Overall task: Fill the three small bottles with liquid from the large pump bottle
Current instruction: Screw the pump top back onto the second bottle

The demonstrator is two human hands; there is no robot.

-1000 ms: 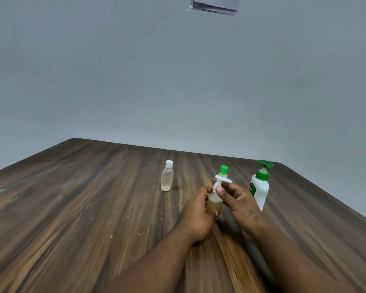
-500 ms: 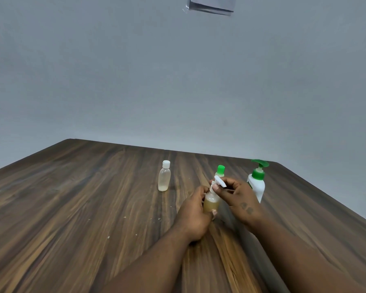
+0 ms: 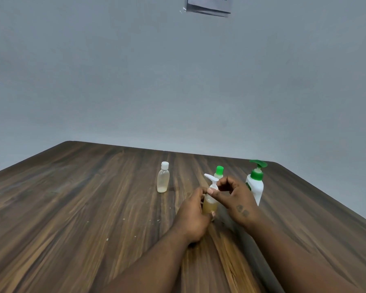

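Left hand (image 3: pixel 193 214): your fingers wrap the small bottle (image 3: pixel 209 205) of yellow liquid, on the table (image 3: pixel 72 208).
Right hand (image 3: pixel 234 196): your fingertips pinch its white pump top (image 3: pixel 212 181).
Big pump bottle (image 3: pixel 255 183): just right.

On the wooden table (image 3: pixel 76 208), the left hand (image 3: pixel 191 216) grips a small bottle of amber liquid (image 3: pixel 209 205) while the right hand (image 3: pixel 234 195) pinches its white pump top (image 3: pixel 212 180). Behind them stand a green-capped small bottle (image 3: pixel 219 171) and a large white pump bottle (image 3: pixel 255 182). A white-capped small bottle (image 3: pixel 163 180) stands apart to the left, and a paper sheet (image 3: pixel 208 5) hangs on the grey wall.
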